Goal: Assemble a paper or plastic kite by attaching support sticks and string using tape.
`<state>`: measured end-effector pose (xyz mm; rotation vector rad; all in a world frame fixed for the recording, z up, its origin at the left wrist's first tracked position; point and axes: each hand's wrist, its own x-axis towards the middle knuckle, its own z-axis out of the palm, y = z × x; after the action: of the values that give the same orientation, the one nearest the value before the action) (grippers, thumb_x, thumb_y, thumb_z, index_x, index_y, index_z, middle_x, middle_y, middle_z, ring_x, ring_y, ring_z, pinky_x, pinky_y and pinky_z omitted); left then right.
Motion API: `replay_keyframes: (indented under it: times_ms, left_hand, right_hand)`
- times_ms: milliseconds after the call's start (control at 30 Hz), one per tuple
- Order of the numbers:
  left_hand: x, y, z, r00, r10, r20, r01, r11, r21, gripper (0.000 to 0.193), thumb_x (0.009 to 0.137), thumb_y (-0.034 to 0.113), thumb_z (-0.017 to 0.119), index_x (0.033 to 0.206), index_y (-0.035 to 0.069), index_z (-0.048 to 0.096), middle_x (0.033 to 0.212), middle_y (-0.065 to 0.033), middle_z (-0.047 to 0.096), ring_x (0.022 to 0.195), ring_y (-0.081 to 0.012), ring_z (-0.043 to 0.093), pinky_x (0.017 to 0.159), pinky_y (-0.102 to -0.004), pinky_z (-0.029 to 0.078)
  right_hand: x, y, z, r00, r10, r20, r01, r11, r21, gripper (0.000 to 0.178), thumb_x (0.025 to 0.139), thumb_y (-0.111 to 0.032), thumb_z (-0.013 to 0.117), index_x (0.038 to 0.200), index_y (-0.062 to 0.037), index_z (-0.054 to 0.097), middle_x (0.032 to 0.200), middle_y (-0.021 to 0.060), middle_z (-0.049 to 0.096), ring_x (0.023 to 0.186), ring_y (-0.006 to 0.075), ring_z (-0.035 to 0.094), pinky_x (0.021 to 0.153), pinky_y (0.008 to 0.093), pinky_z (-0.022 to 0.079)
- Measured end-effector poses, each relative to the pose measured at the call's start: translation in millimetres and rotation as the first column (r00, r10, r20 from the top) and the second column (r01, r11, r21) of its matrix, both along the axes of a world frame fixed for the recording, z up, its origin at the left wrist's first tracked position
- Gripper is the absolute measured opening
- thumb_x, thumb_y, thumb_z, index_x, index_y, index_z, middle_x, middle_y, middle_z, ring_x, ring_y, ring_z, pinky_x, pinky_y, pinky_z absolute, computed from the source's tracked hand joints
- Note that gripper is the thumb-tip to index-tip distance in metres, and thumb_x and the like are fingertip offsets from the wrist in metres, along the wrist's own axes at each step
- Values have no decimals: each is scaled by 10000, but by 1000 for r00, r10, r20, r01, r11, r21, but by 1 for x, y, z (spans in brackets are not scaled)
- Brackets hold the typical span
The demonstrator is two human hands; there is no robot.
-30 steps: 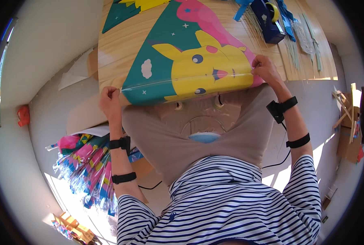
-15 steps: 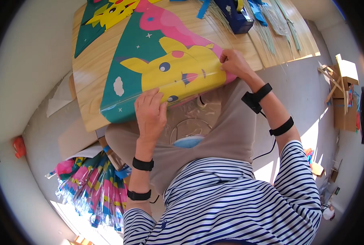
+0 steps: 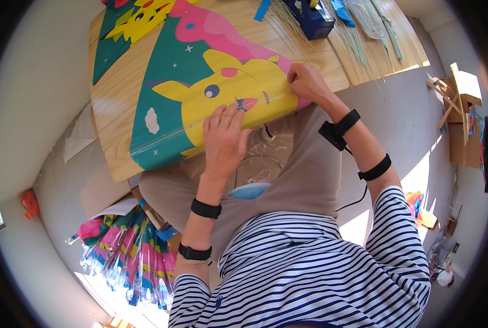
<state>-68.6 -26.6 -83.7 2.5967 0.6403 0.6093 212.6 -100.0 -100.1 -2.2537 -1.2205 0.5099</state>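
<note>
A large triangular kite sail (image 3: 167, 117), teal, pink and yellow with a cartoon face, lies over the table's near edge, its front margin bent downward. My left hand (image 3: 224, 139) rests on that front margin, fingers stretched out over the printed face. At the sail's right corner, my right hand (image 3: 308, 82) is closed with thumb and forefinger pinching the edge. A shiny crease or clear strip runs along the front margin between the hands. The underside of the sail is hidden.
A second printed sail (image 3: 126, 33) lies at the far left of the wooden table (image 3: 110, 142). A dark blue tape dispenser (image 3: 312, 22) and thin pale rods (image 3: 356, 49) are at the back right. Plastic-wrapped colourful bundles (image 3: 129, 246) stand on the floor at left.
My left hand has slid to the right along the sail's front margin, toward the printed mouth. The right hand keeps its pinch at the corner. The whole view has shifted slightly.
</note>
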Motion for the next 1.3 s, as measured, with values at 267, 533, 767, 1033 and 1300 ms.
replay_keyframes:
  times_ms: [267,533,767,1033,1300]
  left_hand:
    - [11,-4,-8,999,-12,-40,13,1000,21,544,778,152,750,1289,33,602,1353,-137,587,1263,-360,496,1064,-473,365]
    - [17,-8,-12,998,1,-60,0,1000,13,603,754,188,787,1305,39,590,1332,-127,581,1236,-345,500,1049,-469,371]
    - [19,-8,-14,999,3,-51,-1,999,42,607,733,226,801,1262,9,599,1287,-128,585,1210,-325,505,1029,-463,370]
    - [21,-9,-12,997,11,-72,-8,999,45,588,741,213,797,1259,8,610,1283,-120,585,1205,-320,511,1013,-454,375]
    - [22,-12,-14,996,36,-79,-31,997,65,673,726,243,810,1332,66,579,1288,-87,576,1197,-303,506,1020,-453,365]
  right_hand:
    - [-1,1,2,1000,-9,14,10,998,-59,174,634,-67,692,794,-13,651,795,156,685,786,328,659,673,411,504]
    - [-3,1,7,1000,-12,-15,10,994,-107,137,684,-92,606,807,-55,655,863,160,691,894,374,650,729,452,506]
    - [-5,1,8,1000,-9,-9,8,996,-84,140,685,-89,602,808,-50,658,855,172,693,889,381,652,731,454,506]
    - [-2,1,4,1000,-5,1,5,996,-88,145,686,-91,602,812,-44,658,854,181,693,884,388,653,736,458,505]
    - [-6,2,1,997,-12,71,17,998,-66,150,666,-88,652,807,-36,645,824,174,685,836,378,656,699,449,502]
